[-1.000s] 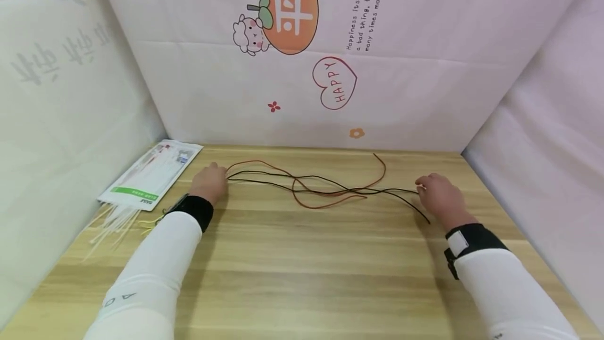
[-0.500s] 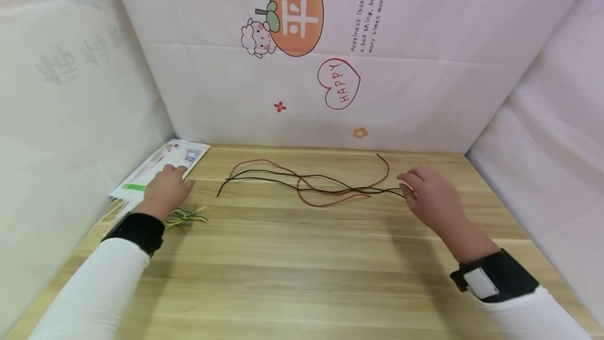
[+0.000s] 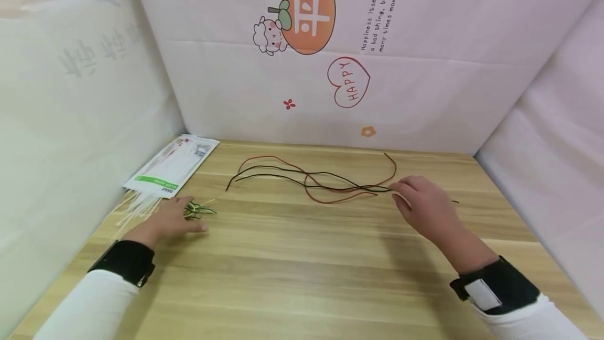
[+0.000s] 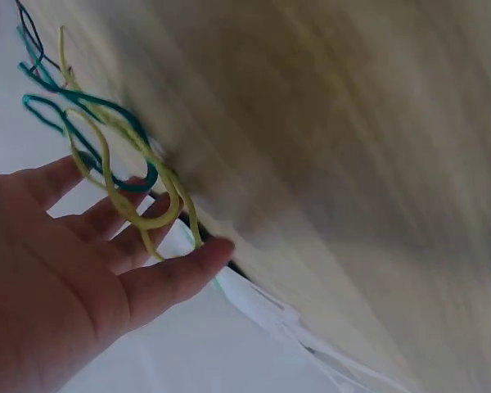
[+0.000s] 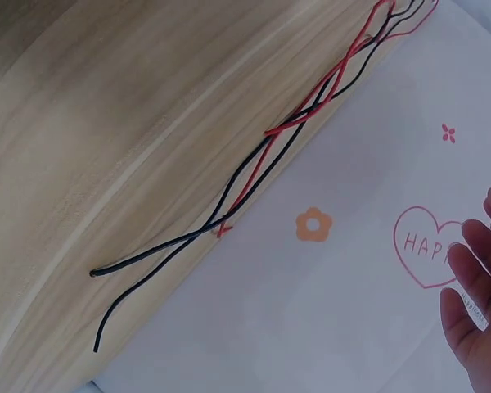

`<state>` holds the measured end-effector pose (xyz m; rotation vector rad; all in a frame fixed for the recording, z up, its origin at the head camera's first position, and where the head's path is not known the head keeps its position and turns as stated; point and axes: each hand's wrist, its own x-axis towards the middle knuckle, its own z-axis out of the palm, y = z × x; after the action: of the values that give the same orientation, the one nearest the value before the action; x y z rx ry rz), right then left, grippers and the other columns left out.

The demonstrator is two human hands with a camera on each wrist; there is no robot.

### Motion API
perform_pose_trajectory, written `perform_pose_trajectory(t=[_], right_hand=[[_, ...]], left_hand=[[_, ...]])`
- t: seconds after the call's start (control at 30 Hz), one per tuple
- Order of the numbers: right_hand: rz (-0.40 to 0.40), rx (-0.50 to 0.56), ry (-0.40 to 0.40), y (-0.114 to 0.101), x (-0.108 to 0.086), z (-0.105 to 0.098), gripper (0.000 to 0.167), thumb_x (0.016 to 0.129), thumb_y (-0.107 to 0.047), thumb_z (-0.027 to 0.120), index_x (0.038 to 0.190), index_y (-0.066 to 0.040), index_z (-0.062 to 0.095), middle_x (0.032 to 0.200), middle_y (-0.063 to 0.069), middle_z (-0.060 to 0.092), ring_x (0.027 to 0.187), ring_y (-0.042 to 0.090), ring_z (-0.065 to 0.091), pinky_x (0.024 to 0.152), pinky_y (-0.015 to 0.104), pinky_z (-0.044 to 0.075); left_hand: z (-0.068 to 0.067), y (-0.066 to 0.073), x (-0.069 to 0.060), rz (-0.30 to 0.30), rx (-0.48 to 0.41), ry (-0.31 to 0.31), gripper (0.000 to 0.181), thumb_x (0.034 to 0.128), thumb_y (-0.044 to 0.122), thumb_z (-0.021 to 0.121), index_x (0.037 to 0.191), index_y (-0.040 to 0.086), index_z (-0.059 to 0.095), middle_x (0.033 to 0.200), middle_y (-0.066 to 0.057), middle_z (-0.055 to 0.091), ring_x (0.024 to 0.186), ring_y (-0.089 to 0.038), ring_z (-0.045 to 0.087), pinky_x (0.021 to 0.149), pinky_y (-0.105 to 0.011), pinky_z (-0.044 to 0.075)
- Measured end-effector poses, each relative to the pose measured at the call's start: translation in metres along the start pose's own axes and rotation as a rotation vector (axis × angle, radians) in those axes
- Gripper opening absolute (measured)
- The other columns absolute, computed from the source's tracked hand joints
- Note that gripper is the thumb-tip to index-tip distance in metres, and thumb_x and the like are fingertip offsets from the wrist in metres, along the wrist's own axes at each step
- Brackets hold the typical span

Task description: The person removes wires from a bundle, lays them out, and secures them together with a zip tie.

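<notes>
My left hand (image 3: 170,220) is low at the left with its fingers spread around a small bundle of yellow and green cords (image 3: 193,211). In the left wrist view that hand (image 4: 90,262) is palm-up to the camera, fingers uncurled beside the looped cords (image 4: 154,173). Two black cords (image 3: 264,174) and a red cord (image 3: 325,203) lie crossing each other along the back of the table. Over their right part hovers my right hand (image 3: 427,209). Its fingers (image 5: 475,262) are loosely bent and apart from the cords (image 5: 155,248) in the right wrist view.
A white packet with a green stripe (image 3: 174,164) lies at the back left, white strips (image 3: 141,206) sticking out from its near edge. Printed white cloth (image 3: 212,88) rises behind the wooden table (image 3: 306,277) and along both sides.
My left hand has left the black cords' left end and moved left and nearer, down to the yellow-green bundle. My right hand has shifted slightly left and now covers part of the black cords.
</notes>
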<state>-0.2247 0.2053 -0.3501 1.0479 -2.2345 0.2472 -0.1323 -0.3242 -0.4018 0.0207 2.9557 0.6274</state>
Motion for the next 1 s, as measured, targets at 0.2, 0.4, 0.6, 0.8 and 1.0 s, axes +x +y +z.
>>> perform_pose_trajectory(t=[0.2,0.4,0.6,0.8,1.0], right_hand=[[-0.015,0.012,-0.033,-0.001,0.0,0.004,0.023,0.075,-0.002,0.076,0.098,-0.002,0.071,0.09,0.011,0.066,0.081,0.029,0.063,0.062,0.043,0.052],[-0.009,0.02,-0.044,-0.001,-0.003,0.005,0.024,0.075,-0.001,0.076,0.099,-0.002,0.071,0.091,0.011,0.066,0.081,0.029,0.062,0.061,0.042,0.052],[0.005,0.022,-0.058,-0.003,-0.008,0.003,0.025,0.076,-0.001,0.075,0.1,-0.003,0.071,0.092,0.01,0.066,0.083,0.028,0.063,0.062,0.043,0.052],[-0.007,0.017,-0.044,-0.003,-0.011,0.007,0.021,0.078,-0.004,0.074,0.099,-0.003,0.071,0.093,0.009,0.066,0.083,0.028,0.063,0.061,0.044,0.051],[-0.006,0.03,-0.048,-0.005,-0.009,0.006,0.021,0.078,-0.003,0.074,0.098,-0.004,0.07,0.092,0.009,0.066,0.082,0.027,0.063,0.062,0.043,0.052]], left_hand=[[0.007,0.0,0.004,-0.077,0.075,0.043,0.075,0.078,0.046,0.076,0.124,-0.007,0.049,0.124,-0.039,0.037,0.113,-0.056,0.034,0.088,-0.065,0.035],[0.014,-0.005,0.012,-0.087,0.171,0.064,0.068,0.0806,0.056,0.069,0.11,-0.004,0.058,0.131,-0.036,0.038,0.118,-0.057,0.037,0.091,-0.07,0.029],[0.014,-0.01,0.019,0.002,0.172,0.088,0.047,0.0847,0.037,0.07,0.09,-0.008,0.057,0.102,-0.03,0.052,0.092,-0.045,0.052,0.08,-0.054,0.044],[0.007,-0.012,0.021,-0.003,0.109,0.129,0.021,0.0843,0.016,0.064,0.076,0.004,0.049,0.069,-0.008,0.048,0.063,-0.024,0.047,0.058,-0.038,0.039],[-0.002,-0.012,0.017,-0.05,0.116,0.15,0.011,0.0869,0.013,0.056,0.084,0.007,0.046,0.067,-0.007,0.05,0.061,-0.025,0.048,0.053,-0.037,0.037]])
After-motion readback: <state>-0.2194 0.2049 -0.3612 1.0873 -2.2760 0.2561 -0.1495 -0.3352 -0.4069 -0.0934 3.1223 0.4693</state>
